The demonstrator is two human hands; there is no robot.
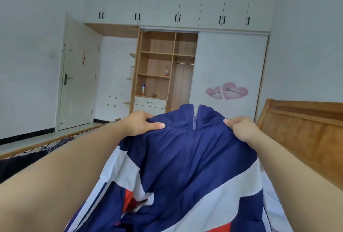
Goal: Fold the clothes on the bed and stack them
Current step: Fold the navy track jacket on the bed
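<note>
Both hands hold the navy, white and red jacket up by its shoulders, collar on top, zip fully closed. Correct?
Not quite. In the head view the zip is open at the collar. The rest holds: left hand and right hand grip the jacket by its shoulders.

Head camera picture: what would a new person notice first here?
First, the blue, white and red jacket held up in the centre, its zipper at the top, gripped at the shoulders by the left hand and right hand. Behind it stands the open wardrobe, with pink heart stickers on its sliding door.
</note>
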